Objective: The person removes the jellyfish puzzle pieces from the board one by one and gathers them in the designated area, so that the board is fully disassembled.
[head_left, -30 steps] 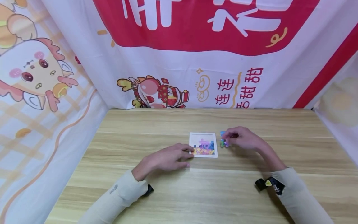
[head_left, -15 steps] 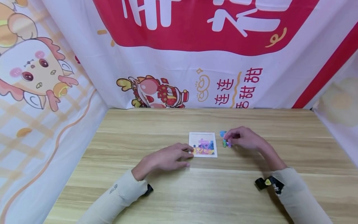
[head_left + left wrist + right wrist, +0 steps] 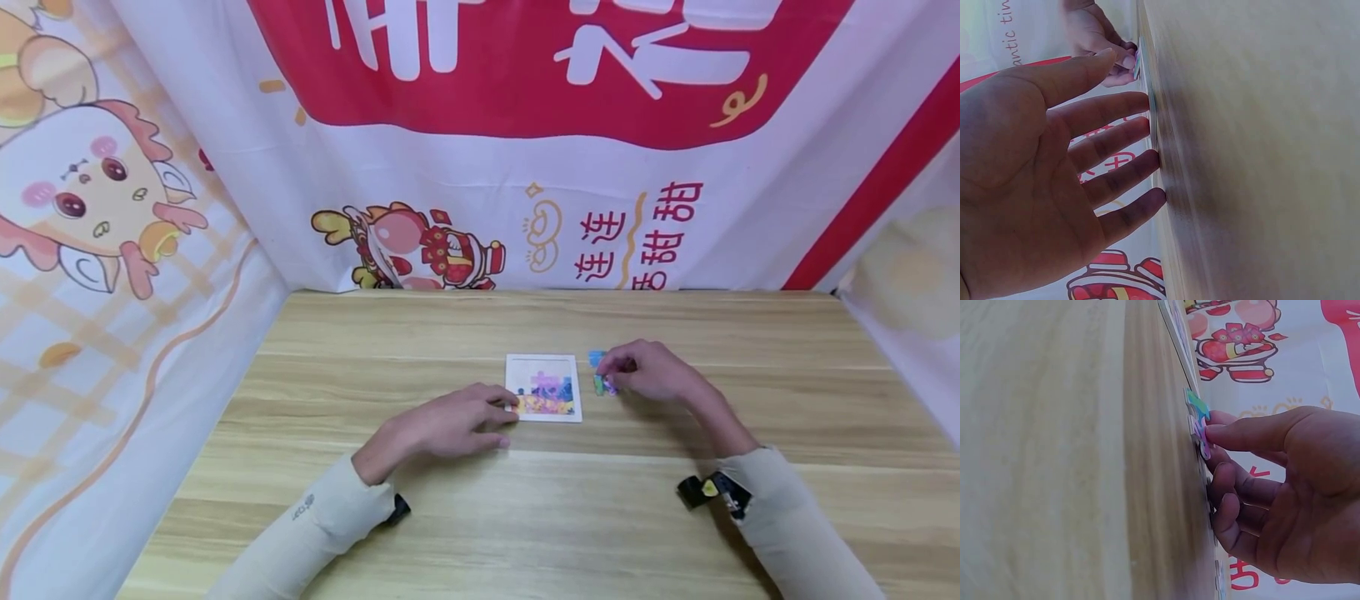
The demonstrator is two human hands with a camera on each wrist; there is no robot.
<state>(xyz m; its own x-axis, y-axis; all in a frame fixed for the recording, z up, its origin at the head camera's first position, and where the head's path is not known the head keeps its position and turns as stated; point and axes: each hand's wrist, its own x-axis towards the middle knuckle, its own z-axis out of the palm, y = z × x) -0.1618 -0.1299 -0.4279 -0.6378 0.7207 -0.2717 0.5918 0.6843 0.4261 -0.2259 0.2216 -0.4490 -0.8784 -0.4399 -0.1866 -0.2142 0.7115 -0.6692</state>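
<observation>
A small square puzzle tray point(image 3: 578, 363) with a white rim lies on the table, its lower part filled with yellow, pink, purple and dark blue pieces. My left hand point(image 3: 457, 421) rests with extended fingers at the tray's left edge; the left wrist view shows this hand point(image 3: 1041, 162) with its palm facing the camera and fingers spread. Just right of the tray, my right hand point(image 3: 654, 371) pinches a green and purple jigsaw piece point(image 3: 1197, 407) between thumb and index finger, low over the table. A blue jigsaw piece point(image 3: 596, 357) lies behind it, partly covered by the fingers.
More flat pieces point(image 3: 1220, 575) lie on the table beyond the right hand in the right wrist view. The wood-grain table point(image 3: 480, 517) ends at a printed cloth point(image 3: 465, 158) hanging behind it, with another cloth point(image 3: 187, 333) along the left side.
The right hand and its green and purple piece shifted slightly right, then a little back left. The right forearm has moved slightly left. The left hand stays at the tray.
</observation>
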